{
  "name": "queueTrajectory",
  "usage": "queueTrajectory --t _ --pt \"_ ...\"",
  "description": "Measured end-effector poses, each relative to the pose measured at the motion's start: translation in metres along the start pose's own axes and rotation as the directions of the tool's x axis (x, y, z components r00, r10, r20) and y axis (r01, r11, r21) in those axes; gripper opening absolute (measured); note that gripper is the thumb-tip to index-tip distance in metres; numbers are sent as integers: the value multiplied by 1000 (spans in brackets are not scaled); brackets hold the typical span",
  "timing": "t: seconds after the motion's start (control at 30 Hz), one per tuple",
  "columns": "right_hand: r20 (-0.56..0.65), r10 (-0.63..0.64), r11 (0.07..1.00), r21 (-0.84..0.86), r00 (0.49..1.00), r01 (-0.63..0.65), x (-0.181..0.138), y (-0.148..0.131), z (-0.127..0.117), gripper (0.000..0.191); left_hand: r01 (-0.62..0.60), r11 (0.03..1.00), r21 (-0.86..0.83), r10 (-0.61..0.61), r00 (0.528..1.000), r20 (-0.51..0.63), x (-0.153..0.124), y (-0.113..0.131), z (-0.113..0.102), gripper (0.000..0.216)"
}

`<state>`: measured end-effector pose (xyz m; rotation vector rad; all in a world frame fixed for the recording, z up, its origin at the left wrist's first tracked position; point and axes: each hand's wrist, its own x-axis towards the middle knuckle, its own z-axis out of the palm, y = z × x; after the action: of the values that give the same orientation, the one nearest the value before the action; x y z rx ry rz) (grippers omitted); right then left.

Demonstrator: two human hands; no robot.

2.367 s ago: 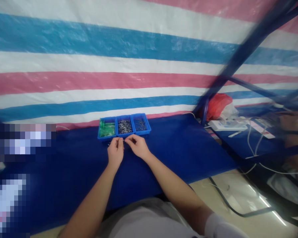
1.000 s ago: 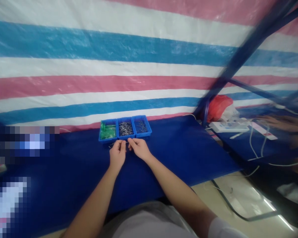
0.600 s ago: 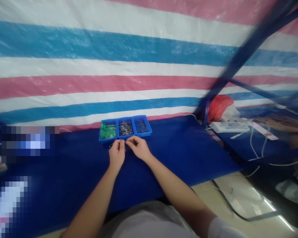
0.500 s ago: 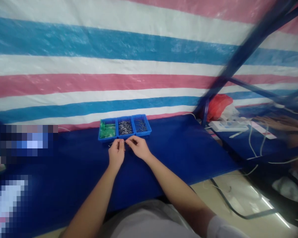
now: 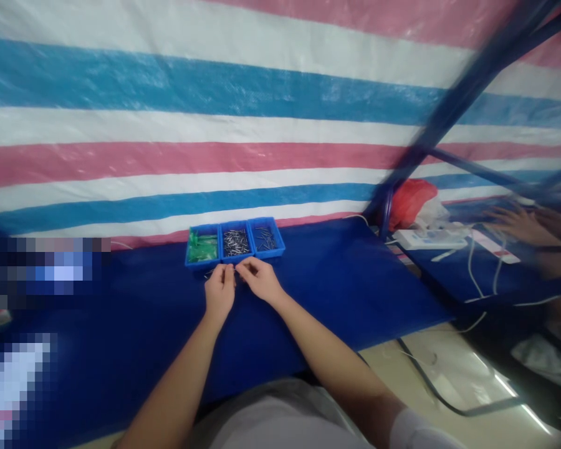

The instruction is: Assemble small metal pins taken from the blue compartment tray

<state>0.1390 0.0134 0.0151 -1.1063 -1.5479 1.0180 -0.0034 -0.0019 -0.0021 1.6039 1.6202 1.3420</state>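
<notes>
My left hand (image 5: 220,290) and my right hand (image 5: 260,278) meet fingertip to fingertip just in front of three blue bins. Both are closed in a pinch; whatever lies between the fingers is too small to make out. A few thin metal pieces (image 5: 207,275) show just left of my left fingertips. The left bin holds green plastic packets (image 5: 202,247). In the middle bin lies a heap of small screw-like metal pieces (image 5: 236,242). Fewer similar pieces (image 5: 264,239) are in the right bin (image 5: 270,253).
The bins stand on a blue table (image 5: 355,274) against a striped tarpaulin (image 5: 215,156). To the right are a blue metal frame (image 5: 442,121), a red bag (image 5: 410,202), a white power strip (image 5: 431,239) with cables, and another person's blurred hands (image 5: 518,226). Pixelated patches cover the left side.
My hands stay almost in place, fingertips still together. At the right, the other person's hands have shifted and spread. The view has tilted very slightly.
</notes>
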Motion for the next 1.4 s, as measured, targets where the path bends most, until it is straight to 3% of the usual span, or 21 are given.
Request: queueTrajectory --t 0.23,0.57,0.73,0.87,1.2,1.4 --pt "4 -69 997 -24 998 69 1 -2 -2 20 4 1000 -13 -4 1000 1 0 -1 0 35" --pt "54 15 994 -113 998 -8 -1 -2 -3 53 -19 1000 21 19 1000 9 -1 0 0 38" --pt "-12 -52 998 -35 999 51 0 -4 -2 24 -8 1000 27 9 1000 -9 0 -1 0 36" --pt "2 -118 992 -37 993 118 0 -4 -1 16 5 1000 27 -5 1000 -19 0 0 -1 37" --pt "-84 -93 996 -25 992 91 3 2 -4 14 -9 996 -91 12 1000 28 -2 -5 3 29" --pt "-71 19 997 79 997 -13 6 6 -3 19 -75 997 -31 76 997 30 -3 -2 2 24"
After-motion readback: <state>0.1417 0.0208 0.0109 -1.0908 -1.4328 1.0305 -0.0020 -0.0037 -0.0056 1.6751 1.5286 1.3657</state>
